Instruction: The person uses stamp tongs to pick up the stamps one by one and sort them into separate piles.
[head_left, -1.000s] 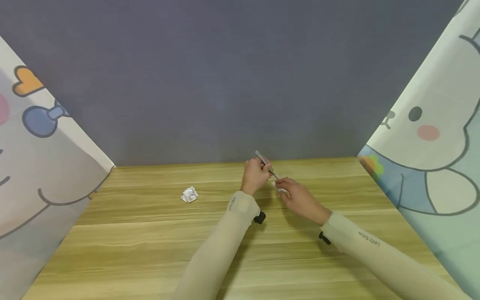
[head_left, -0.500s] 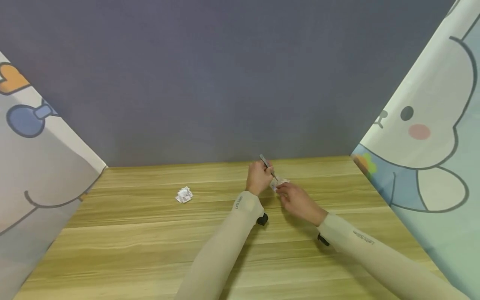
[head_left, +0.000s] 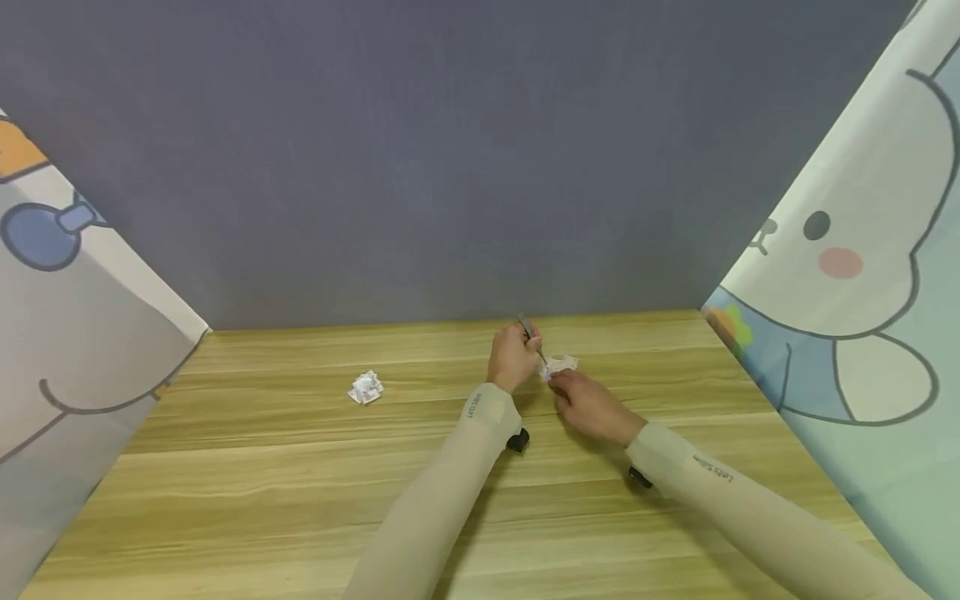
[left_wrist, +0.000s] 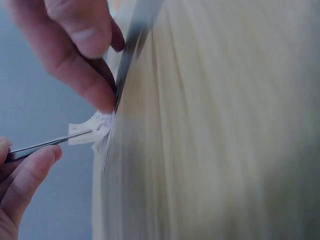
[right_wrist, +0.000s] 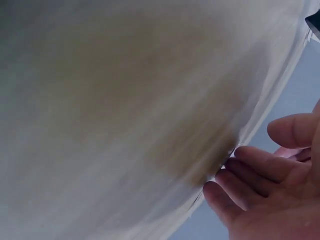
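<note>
My left hand (head_left: 513, 357) pinches a pair of tweezers (left_wrist: 37, 147) between thumb and fingers, the tips pointing down at a small heap of white printed paper pieces (head_left: 561, 365). In the left wrist view the tips lie against a paper strip (left_wrist: 80, 134); whether they grip it I cannot tell. My right hand (head_left: 592, 407) rests at the near side of the same heap, its fingertips touching the paper or the table beside it. In the right wrist view the right hand's fingers (right_wrist: 255, 172) are slightly bent, with the thumb apart from them.
A second small pile of white paper pieces (head_left: 366, 387) lies on the wooden table (head_left: 285, 467) to the left. A grey wall (head_left: 450, 167) stands along the far edge. Cartoon-printed panels flank both sides.
The right hand has drawn back slightly towards me, so more of the paper heap shows. The tweezers now point more steeply down at it. The camera view has turned a little.
</note>
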